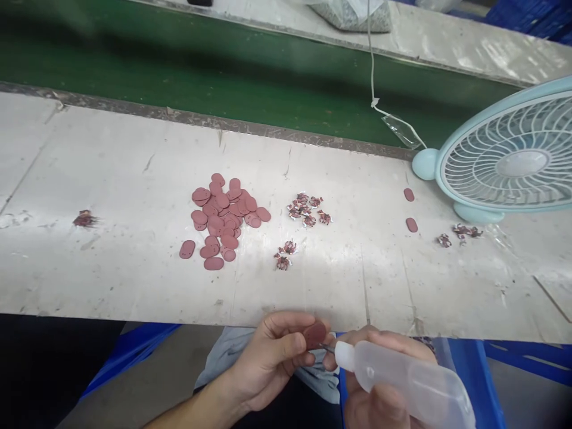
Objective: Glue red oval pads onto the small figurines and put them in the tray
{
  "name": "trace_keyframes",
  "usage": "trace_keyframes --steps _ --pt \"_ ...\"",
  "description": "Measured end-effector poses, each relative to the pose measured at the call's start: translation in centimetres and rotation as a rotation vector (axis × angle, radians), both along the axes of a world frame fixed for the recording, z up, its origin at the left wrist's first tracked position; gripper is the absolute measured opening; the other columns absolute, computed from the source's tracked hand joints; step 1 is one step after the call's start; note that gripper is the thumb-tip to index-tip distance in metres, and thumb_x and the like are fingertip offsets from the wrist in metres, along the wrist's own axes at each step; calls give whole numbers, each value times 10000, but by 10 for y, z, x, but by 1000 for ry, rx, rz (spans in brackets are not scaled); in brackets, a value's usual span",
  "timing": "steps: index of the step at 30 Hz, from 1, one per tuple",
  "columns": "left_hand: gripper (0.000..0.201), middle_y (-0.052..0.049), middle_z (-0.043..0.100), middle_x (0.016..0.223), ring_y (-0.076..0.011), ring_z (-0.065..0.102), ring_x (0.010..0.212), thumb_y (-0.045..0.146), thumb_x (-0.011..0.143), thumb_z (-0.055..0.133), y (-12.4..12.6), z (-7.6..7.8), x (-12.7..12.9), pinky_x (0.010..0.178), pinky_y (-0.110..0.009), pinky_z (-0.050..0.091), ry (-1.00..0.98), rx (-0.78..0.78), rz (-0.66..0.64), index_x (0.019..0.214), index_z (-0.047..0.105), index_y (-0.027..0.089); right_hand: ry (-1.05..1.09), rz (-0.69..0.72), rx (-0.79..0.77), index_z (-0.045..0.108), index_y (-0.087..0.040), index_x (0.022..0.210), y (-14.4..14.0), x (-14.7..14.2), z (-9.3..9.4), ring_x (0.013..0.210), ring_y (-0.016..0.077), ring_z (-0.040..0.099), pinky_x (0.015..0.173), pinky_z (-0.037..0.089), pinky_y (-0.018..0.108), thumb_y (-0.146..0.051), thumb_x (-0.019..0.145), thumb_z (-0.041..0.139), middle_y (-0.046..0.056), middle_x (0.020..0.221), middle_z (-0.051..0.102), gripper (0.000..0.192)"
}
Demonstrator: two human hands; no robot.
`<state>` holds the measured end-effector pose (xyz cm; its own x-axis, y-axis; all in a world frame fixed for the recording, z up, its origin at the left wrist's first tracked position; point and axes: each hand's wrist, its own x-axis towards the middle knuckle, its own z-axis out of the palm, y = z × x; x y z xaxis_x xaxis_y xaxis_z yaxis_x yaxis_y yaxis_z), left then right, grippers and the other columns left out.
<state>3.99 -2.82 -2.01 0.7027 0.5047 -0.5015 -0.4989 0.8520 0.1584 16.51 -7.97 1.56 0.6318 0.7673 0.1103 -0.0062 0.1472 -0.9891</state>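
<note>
Hands at the near edge of a scuffed white worktop (111, 179): the left hand (268, 357) is curled shut, pinching a reddish-brown oval disc (315, 334) between thumb and fingertips, face tilted toward the right hand (379, 387), apparently so the nozzle can reach it. The right hand is wrapped closed around a translucent squeeze bottle (402, 381), its thin metal tip touching or just short of the disc's lower edge. Beyond the left hand, well apart, lies a loose pile of like discs (223, 217), seemingly stock within reach. Beyond and between the hands sit small clusters of dark red pieces (306, 208), too small to identify. Far beyond the right hand stands a pale blue fan (509, 161), facing the person. No brand, label or writing can be read on the bottle or anything else.
</note>
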Motion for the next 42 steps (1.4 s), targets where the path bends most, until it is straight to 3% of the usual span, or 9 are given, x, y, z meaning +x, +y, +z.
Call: trace_keyframes --steps 12,19,22,26,31,37,39,42 --pt "194 -75 802 1083 -160 756 956 203 766 878 -1 0 1 729 -154 594 -1 -36 19 949 814 221 -242 -191 -15 667 -277 1103 10 -8 -3 549 259 612 426 479 376 -465 879 673 16 714 652 292" --pt "209 -82 807 1056 -163 763 897 228 739 900 1 3 3 711 -160 596 -3 -63 19 931 819 220 -91 52 -118 620 -436 1178 4 -1 11 654 298 632 520 529 425 -518 938 648 27 763 671 255" --pt "210 -78 810 1036 -157 762 899 217 721 912 2 4 3 692 -139 584 15 -81 26 909 820 217 -87 43 -115 631 -424 1173 4 -3 12 694 296 652 561 547 440 -508 932 651 33 785 670 256" --pt "220 -72 806 1053 -163 765 881 246 732 906 1 3 1 693 -151 592 15 -69 16 933 817 227 7 27 -55 634 -398 1144 6 -5 12 609 252 611 542 534 410 -515 928 660 4 715 621 247" --pt "221 -75 803 1064 -170 759 907 237 744 897 -1 2 1 728 -184 613 10 -75 27 947 810 221 -3 86 -82 606 -407 1165 8 -2 17 622 250 596 556 523 399 -520 942 653 3 723 615 255" --pt "244 -78 803 1065 -152 750 919 229 720 914 -2 1 1 716 -160 605 35 -102 24 940 807 220 -55 -29 -75 642 -381 1093 8 -9 17 591 255 589 532 509 395 -536 902 688 0 666 581 250" --pt "237 -81 803 1055 -171 756 932 236 730 907 -2 2 0 726 -168 604 27 -87 33 944 806 215 48 21 -83 651 -378 1079 9 -4 18 606 261 628 542 535 406 -531 880 708 4 682 623 257" --pt "208 -80 798 1062 -202 766 946 249 763 882 -1 2 -2 753 -195 609 1 -50 49 952 800 216 524 108 -97 651 -312 1054 17 20 13 563 199 659 480 556 312 -527 901 668 -9 681 658 265"
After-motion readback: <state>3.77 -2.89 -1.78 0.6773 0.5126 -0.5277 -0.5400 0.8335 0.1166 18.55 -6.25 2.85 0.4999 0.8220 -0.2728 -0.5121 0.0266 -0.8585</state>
